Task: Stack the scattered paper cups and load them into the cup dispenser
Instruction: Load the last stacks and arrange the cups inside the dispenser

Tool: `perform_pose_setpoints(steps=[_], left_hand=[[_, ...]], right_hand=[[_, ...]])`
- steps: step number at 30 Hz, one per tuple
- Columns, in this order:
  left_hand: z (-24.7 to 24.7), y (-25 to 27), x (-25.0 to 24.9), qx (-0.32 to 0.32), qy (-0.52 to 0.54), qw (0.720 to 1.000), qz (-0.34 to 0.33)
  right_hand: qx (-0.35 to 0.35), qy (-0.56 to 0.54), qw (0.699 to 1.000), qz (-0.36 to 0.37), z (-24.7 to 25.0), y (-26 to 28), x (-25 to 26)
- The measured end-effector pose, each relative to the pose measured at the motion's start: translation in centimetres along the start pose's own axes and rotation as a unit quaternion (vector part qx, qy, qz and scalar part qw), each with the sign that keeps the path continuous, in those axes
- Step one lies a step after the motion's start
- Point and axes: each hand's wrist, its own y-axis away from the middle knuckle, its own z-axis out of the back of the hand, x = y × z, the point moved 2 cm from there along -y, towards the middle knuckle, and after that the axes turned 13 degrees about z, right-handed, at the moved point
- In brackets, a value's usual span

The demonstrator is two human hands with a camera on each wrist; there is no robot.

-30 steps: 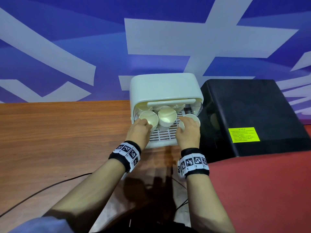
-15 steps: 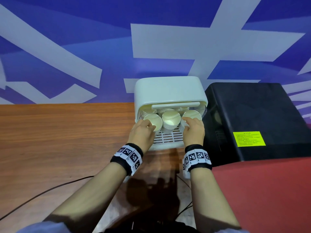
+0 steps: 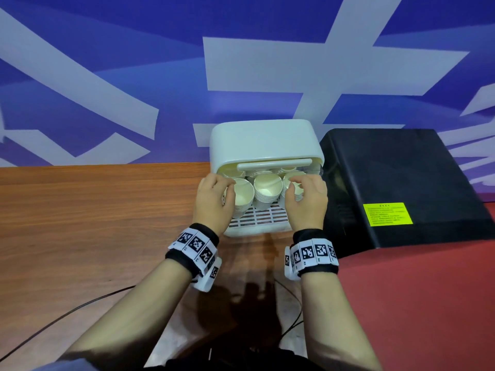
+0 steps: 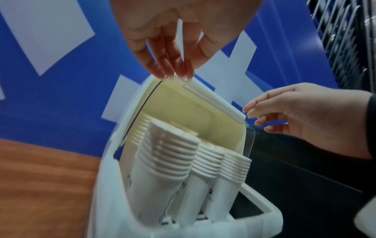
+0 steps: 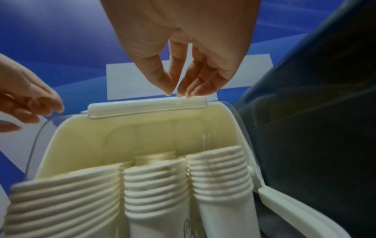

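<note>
The white cup dispenser (image 3: 263, 141) stands on the wooden table with its clear lid raised, the lid handle (image 3: 274, 165) above the opening. Inside it lean three stacks of paper cups: left (image 3: 242, 195), middle (image 3: 267, 188) and right (image 3: 290, 179). My left hand (image 3: 226, 190) hovers at the left stack and my right hand (image 3: 293, 187) at the right stack. In the wrist views the left hand (image 4: 173, 67) and right hand (image 5: 183, 80) hold nothing, fingertips hanging close to the lid handle (image 5: 148, 104). I cannot tell whether they touch it.
A black machine (image 3: 396, 183) with a yellow label stands right against the dispenser's right side. A red surface (image 3: 415, 303) lies in front of it. The wooden table (image 3: 93, 223) stretches left, with a black cable (image 3: 80, 306) near me. A blue and white wall is behind.
Both hands have let go of the outer cup stacks and risen slightly, their fingers now loose above the cups. The stacks stay in the dispenser.
</note>
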Motion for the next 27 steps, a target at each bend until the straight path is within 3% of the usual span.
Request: perform_pose_setpoints(steps=[3, 7, 15, 27], left_hand=[[0.6, -0.6, -1.3, -0.023, 0.019, 0.999, -0.029], [0.7, -1.6, -3.0, -0.032, 0.015, 0.999, -0.034], [-1.4, -3.2, -2.7, 0.034, -0.046, 0.998, -0.022], [-1.4, -1.4, -1.9, 0.030, -0.047, 0.997, -0.045]], right_hand=[[-0.019, -0.010, 1.000, 0.012, 0.5, -1.1, 1.5], [0.025, 0.018, 0.999, 0.040, 0.1, -2.4, 2.8], [0.121, 0.058, 0.990, 0.050, -1.3, -2.9, 2.1], [0.083, -0.018, 0.996, 0.008, -0.4, 0.0, 1.8]])
